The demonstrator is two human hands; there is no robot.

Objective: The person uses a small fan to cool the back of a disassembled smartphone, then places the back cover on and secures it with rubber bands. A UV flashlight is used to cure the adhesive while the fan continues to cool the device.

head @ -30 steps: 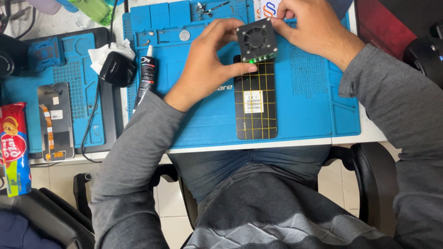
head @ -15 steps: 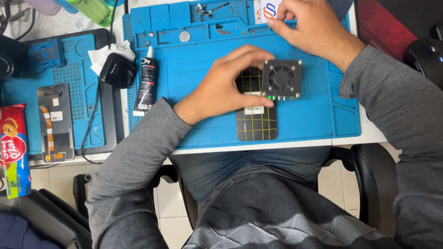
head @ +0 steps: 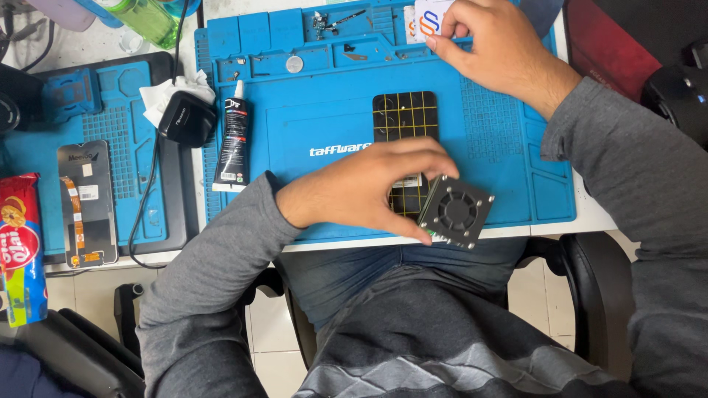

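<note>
left hand (head: 354,188) pinches small black fan block (head: 456,211) at lower centre, over blue mat (head: 509,184) edge | right hand (head: 498,48) fingers closed on white card (head: 428,18) at top | advice: keep fan level, grip its sides, clear of black phone (head: 404,121).

Left hand (head: 361,184) pinching; right hand (head: 498,51) outstretched

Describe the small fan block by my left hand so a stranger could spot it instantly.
Find the big blue work mat. At its near edge, the left hand pinches a square dark-grey fan module beside a black gridded slab. It alone shows a round fan grille with blades.
</note>
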